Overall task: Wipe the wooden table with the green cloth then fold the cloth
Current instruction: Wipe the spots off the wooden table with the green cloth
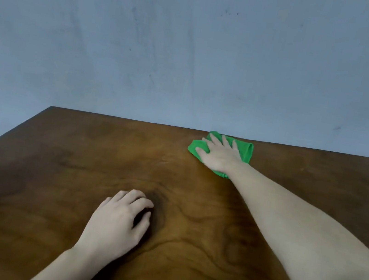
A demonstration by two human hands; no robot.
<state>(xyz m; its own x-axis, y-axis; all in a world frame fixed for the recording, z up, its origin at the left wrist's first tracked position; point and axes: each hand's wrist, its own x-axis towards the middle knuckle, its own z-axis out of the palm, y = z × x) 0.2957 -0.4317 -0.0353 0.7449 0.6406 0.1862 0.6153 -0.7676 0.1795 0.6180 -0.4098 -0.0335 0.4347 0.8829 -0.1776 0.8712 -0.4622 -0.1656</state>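
Observation:
A green cloth point(245, 150) lies bunched near the far edge of the wooden table point(79, 159), close to the wall. My right hand point(218, 153) lies flat on top of it with fingers spread straight, pressing it onto the wood; the arm reaches across from the lower right. Most of the cloth is hidden under that hand. My left hand point(118, 221) rests on the table near the middle, fingers loosely curled with the tips on the wood, holding nothing.
A blue-grey wall point(192, 56) rises directly behind the table's far edge. The table's left edge runs diagonally from the far left corner point(51, 107) toward the lower left. Dark grain swirls mark the wood around my left hand.

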